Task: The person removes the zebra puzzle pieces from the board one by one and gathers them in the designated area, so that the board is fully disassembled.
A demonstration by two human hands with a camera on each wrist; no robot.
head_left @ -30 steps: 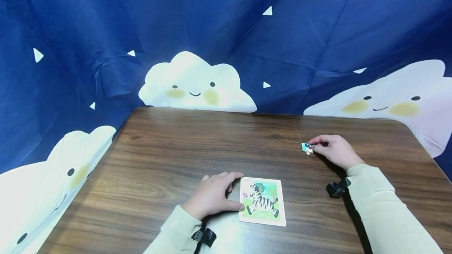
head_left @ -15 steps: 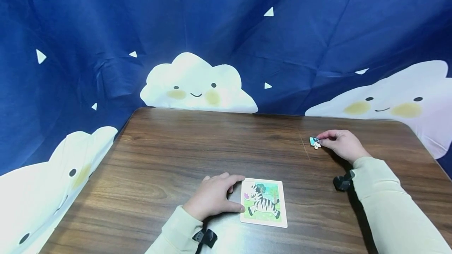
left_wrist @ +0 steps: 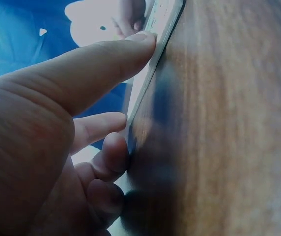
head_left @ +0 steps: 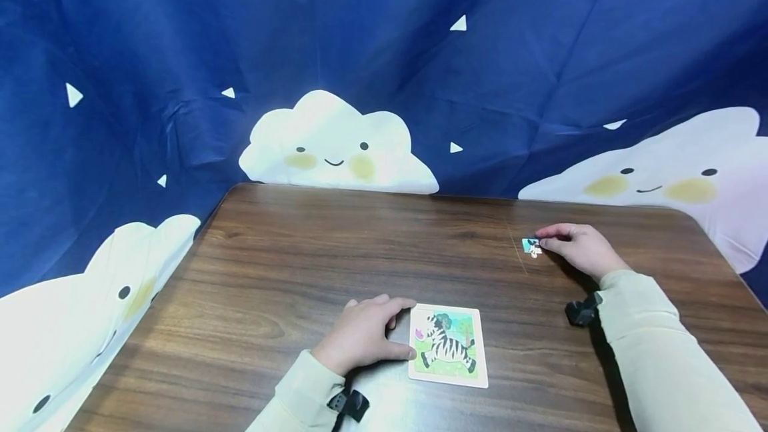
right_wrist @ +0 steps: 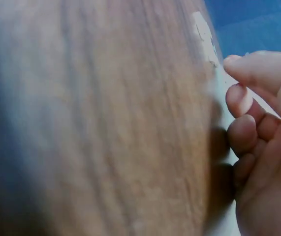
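A square zebra puzzle [head_left: 447, 347] with a pale border lies on the brown wooden table [head_left: 336, 239]. My left hand [head_left: 363, 333] spreads its thumb and index finger along the puzzle's left side. In the left wrist view, the thumb [left_wrist: 106, 64] tip touches the puzzle's edge, and the other fingers curl loosely. Farther back on the right, my right hand [head_left: 582, 249] pinches the edge of a small teal, black and white puzzle piece [head_left: 531, 247] close over the table. The right wrist view shows the thumb [right_wrist: 258, 69] and curled fingers; the piece is mostly hidden there.
A blue cloth [head_left: 384, 39] with white clouds and triangles hangs behind the table and along its left side. Black straps with small devices sit on both wrists, including one by the right sleeve [head_left: 582, 311]. A fine scratch runs along the table left of the piece.
My right hand has moved slightly back and to the right with the puzzle piece over the last second. Since half a second ago the piece has shifted slightly left and down. My left hand stays put.
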